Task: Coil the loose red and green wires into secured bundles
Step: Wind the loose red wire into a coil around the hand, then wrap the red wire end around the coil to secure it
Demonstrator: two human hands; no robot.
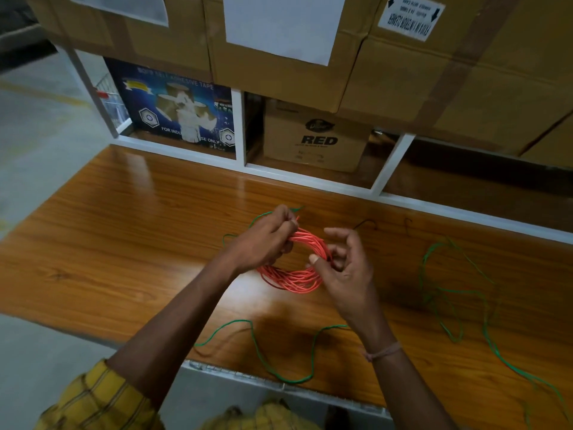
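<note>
A coil of red wire (296, 279) is held just above the wooden table (130, 231), near its middle. My left hand (263, 243) grips the coil's upper left part, fingers curled round the strands. My right hand (344, 268) pinches the coil's right side between thumb and fingers. A loose green wire (257, 349) snakes over the table's front edge below my arms, and part of it peeks out behind my left hand. More loose green wire (459, 302) lies tangled at the right.
Behind the table stand white shelf compartments holding a blue tape box (173, 110) and a brown carton marked RED (316, 141). Large cardboard boxes (279, 41) are stacked above. A short dark wire piece (366, 224) lies behind my right hand. Grey floor is at the left.
</note>
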